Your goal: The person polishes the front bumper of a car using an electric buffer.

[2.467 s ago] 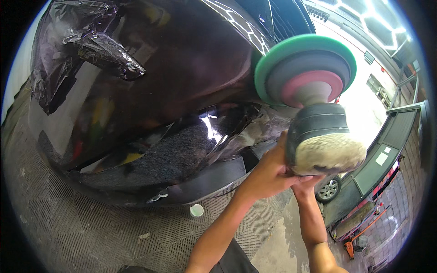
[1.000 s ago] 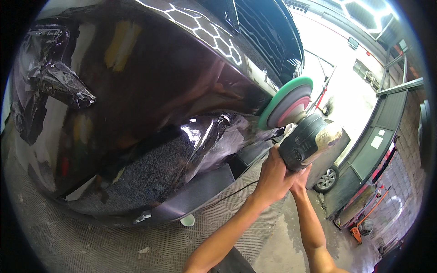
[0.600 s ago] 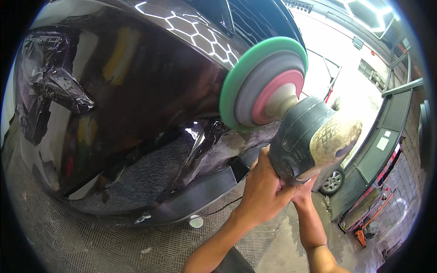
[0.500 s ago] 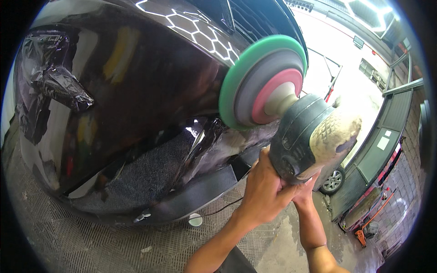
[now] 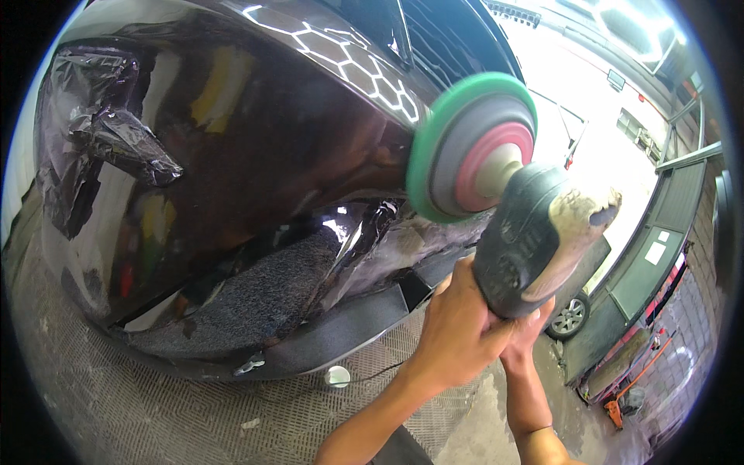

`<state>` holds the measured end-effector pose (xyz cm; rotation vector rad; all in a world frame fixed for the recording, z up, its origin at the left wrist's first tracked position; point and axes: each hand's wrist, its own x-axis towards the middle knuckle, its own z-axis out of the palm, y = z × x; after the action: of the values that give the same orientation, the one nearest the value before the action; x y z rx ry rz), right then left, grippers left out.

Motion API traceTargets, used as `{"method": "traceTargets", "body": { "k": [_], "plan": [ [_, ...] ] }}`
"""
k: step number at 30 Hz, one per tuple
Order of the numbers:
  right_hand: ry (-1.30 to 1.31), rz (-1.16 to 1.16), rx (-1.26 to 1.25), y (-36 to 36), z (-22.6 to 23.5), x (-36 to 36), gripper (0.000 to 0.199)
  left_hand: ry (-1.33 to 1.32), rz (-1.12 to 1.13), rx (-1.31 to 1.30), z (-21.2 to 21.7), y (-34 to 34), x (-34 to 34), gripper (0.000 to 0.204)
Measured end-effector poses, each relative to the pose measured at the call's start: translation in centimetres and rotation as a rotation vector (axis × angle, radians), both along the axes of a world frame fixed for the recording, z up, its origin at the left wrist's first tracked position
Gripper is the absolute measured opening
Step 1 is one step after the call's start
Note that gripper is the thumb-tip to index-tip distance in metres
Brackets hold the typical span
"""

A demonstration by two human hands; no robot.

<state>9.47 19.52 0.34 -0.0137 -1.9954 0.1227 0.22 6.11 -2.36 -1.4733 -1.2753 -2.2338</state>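
Observation:
A car polisher (image 5: 519, 240) with a black and pale body is held up by both my hands. Its round pad is layered, with a green foam face (image 5: 434, 147), a grey layer and a pink ring; the rim looks blurred. The pad is turned toward the glossy dark car panel (image 5: 302, 132) and overlaps its right edge; whether it touches cannot be made out. My left hand (image 5: 459, 329) is wrapped round the lower end of the polisher. My right hand (image 5: 525, 337) closes on the same end from the other side, its fingers partly hidden behind the tool.
Crumpled plastic film (image 5: 116, 132) is stuck on the panel at left. Below the car, a small white cup (image 5: 337, 377) stands on the ribbed floor mat (image 5: 263, 418), beside a dark cord (image 5: 376, 374). A car wheel (image 5: 570, 316) and an orange floor tool (image 5: 614, 411) are at right.
The polisher has shifted right in the view, its pad now appearing narrower and more blurred. The car has also slid a little to the right in the picture. Both hands keep their grip.

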Motion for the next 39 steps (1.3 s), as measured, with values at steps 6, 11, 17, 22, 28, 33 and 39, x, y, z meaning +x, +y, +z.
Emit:
{"method": "traceTargets", "body": {
  "k": [6,11,17,22,28,33,39],
  "plan": [
    [-0.024,0.113,0.073,-7.6,2.7,-0.2,0.111,-0.106,-0.299,0.183,-0.5,-3.3,-0.1,0.077],
    [0.035,0.045,-0.042,-4.6,0.0,2.1,0.115,-0.074,-0.238,0.010,-0.4,-3.0,1.5,0.082],
    [0.107,0.077,0.035,-4.3,-0.4,1.6,0.112,-0.043,-0.123,0.112,-0.3,-2.9,1.2,0.084],
    [-0.032,0.031,0.047,-9.7,3.0,0.1,0.113,-0.155,-0.326,0.081,0.3,-6.5,0.1,0.080],
    [0.113,0.014,0.076,-5.2,-0.3,2.1,0.113,-0.082,-0.245,0.092,-0.3,-3.5,1.8,0.081],
    [0.023,-0.034,-0.325,-2.9,-2.8,1.8,0.120,-0.070,-0.121,-0.118,-1.8,-0.7,0.9,0.089],
    [0.227,0.175,-0.348,2.4,-6.5,-2.3,0.104,-0.015,0.020,-0.205,-2.6,1.7,-0.4,0.086]
  ]
}}
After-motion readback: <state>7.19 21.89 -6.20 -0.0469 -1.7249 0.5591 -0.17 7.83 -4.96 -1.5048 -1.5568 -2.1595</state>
